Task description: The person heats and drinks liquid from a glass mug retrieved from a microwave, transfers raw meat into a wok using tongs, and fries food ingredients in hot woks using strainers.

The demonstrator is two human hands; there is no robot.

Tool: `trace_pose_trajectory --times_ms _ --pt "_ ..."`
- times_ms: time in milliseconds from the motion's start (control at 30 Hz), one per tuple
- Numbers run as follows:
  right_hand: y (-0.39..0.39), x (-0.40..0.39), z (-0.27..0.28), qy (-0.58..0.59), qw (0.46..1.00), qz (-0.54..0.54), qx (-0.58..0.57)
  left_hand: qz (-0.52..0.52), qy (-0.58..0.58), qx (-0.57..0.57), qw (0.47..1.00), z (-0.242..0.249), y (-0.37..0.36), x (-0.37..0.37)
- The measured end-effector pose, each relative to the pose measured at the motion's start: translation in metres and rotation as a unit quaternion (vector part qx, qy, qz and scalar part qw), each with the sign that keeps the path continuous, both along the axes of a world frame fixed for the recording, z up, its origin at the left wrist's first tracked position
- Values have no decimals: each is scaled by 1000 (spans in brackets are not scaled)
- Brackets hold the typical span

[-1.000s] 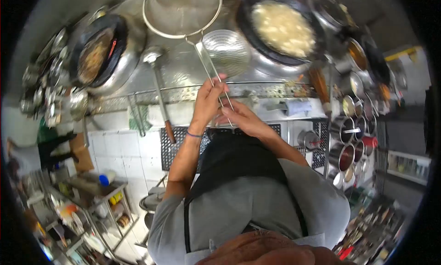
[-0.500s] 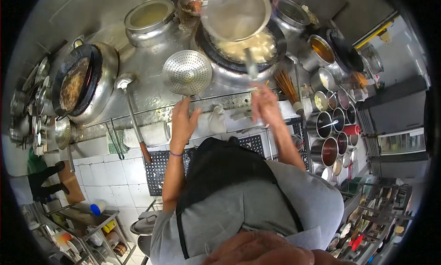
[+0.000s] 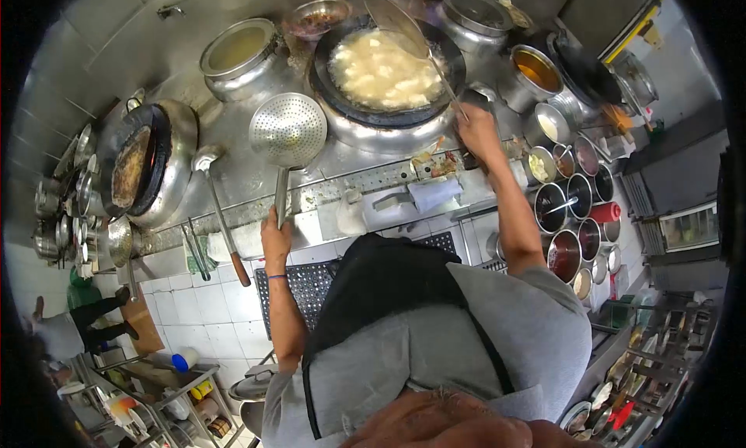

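Compared with half a second back, the right hand point(image 3: 475, 131) has pushed out from the counter edge to the rim of the big wok point(image 3: 386, 73), and the wire skimmer point(image 3: 398, 20) it's gripping by the handle has gone from flat above the food to tilted on edge over the far side of the frying pale pieces. The left hand point(image 3: 275, 238) has slid down the handle of the perforated ladle point(image 3: 288, 129) and is closed around its end near the counter edge, with the ladle's bowl resting on the steel top between the two woks. So that's two woks: the full one, and a dark second wok point(image 3: 142, 163) off to the left. Two pots sit behind, a soup pot point(image 3: 239, 53) and a lidless pot point(image 3: 475, 13), with one small bowl point(image 3: 317, 17) between them. One plain ladle point(image 3: 220, 207) lies on the counter beside the perforated one. Right of the stove there's a cluster of seasoning tins point(image 3: 573, 207), too many and too crowded to count properly.
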State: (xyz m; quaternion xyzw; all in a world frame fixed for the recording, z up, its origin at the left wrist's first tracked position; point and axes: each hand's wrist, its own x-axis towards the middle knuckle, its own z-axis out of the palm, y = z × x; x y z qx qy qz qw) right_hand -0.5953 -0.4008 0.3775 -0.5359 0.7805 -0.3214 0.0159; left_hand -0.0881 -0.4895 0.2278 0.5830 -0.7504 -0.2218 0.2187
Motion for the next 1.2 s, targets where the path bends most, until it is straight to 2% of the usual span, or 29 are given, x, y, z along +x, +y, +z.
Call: trace_pose_trajectory --times_ms 33,100,167,233,267,300,367,467,533,600,633,700,767,800,867,900,1000,1100,1200 --pt "18 4 17 -7 1000 6 -7 27 -26 -2 999 5 -2 1" --pt "39 11 29 -38 999 25 -10 -4 -26 -75 997 44 -1 -23" --pt "50 16 28 -88 995 45 1 -41 -12 -155 987 58 0 -68" --pt "22 9 -2 -59 994 67 61 -142 55 -157 976 114 14 -148" --pt "9 6 -13 -43 992 76 89 -193 97 -215 953 115 15 -185" --pt "3 9 -13 -97 991 61 72 -219 112 -206 947 134 18 -220" --pt "-14 14 -7 -199 979 35 28 -247 124 -266 923 144 14 -279" --pt "-8 -8 -2 -87 992 12 -93 -277 93 -211 933 135 -2 -326" --pt "-6 -38 -1 -14 997 -41 -69 -274 60 -194 940 136 -9 -339" --pt "-10 -71 -16 78 991 -26 -102 -258 25 -167 951 129 -25 -348" --pt "-5 -68 -14 -22 998 -42 -28 -251 9 -154 956 126 -28 -349" --pt "-4 -63 -5 -217 967 -71 113 -274 2 -136 952 118 -31 -346" --pt "14 -37 4 -417 904 -64 67 -274 20 -171 946 113 -40 -345" --pt "23 -24 6 -512 856 -58 47 -272 34 -180 945 107 -45 -347" --pt "26 -14 11 -578 812 -50 56 -270 65 -193 941 106 -44 -349" --pt "27 -12 11 -611 788 -49 60 -269 45 -156 949 105 -42 -350" --pt "3 -24 -9 -670 738 -14 77 -266 64 -164 948 120 -23 -336" --pt "16 -25 7 -715 689 17 119 -256 178 -274 910 134 7 -299" --pt "13 -37 3 -754 643 29 131 -290 239 -184 908 129 22 -257"
